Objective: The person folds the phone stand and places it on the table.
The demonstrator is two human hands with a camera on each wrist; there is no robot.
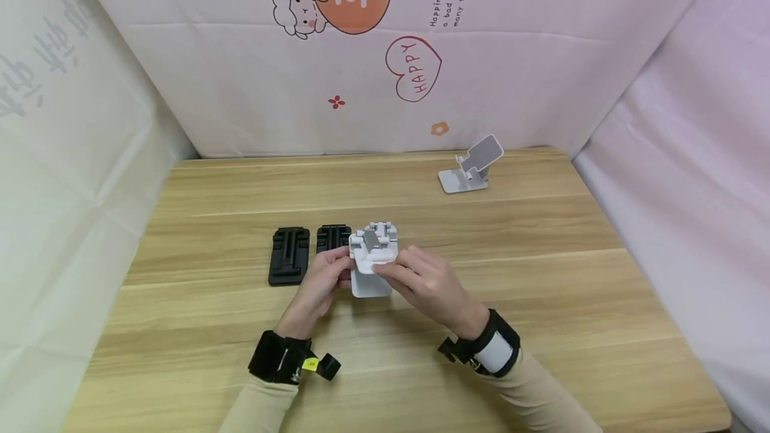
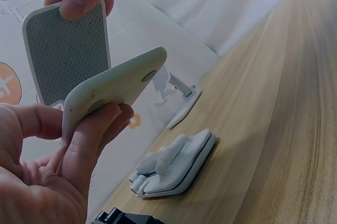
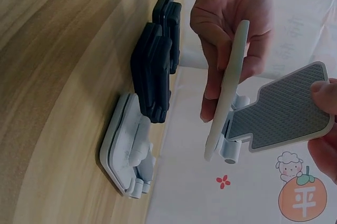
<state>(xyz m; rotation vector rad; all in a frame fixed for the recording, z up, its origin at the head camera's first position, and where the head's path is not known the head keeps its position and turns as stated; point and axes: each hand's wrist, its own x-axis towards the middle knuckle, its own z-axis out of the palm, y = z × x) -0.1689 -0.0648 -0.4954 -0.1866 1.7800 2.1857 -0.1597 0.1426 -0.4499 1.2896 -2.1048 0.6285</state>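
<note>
Over the table, both hands hold a white phone stand (image 1: 371, 286), partly unfolded. My left hand (image 1: 317, 284) grips the base (image 2: 116, 83) between thumb and fingers, as the left wrist view shows. With thumb and fingertips, my right hand (image 1: 430, 284) pinches the outer end of the upper plate (image 3: 287, 108), which has a grey textured pad. The plate is swung out at an angle from the base, and the hinge (image 3: 230, 149) shows between them. In the left wrist view a folded white phone stand (image 2: 176, 163) lies on the table beyond the held one.
Two black folded phone stands, one (image 1: 289, 256) at the left and one (image 1: 333, 236) partly behind my left hand, lie on the wooden table (image 1: 240, 192). An unfolded white phone stand (image 1: 471, 167) stands at the back right. A printed cloth (image 1: 511, 72) hangs behind the table.
</note>
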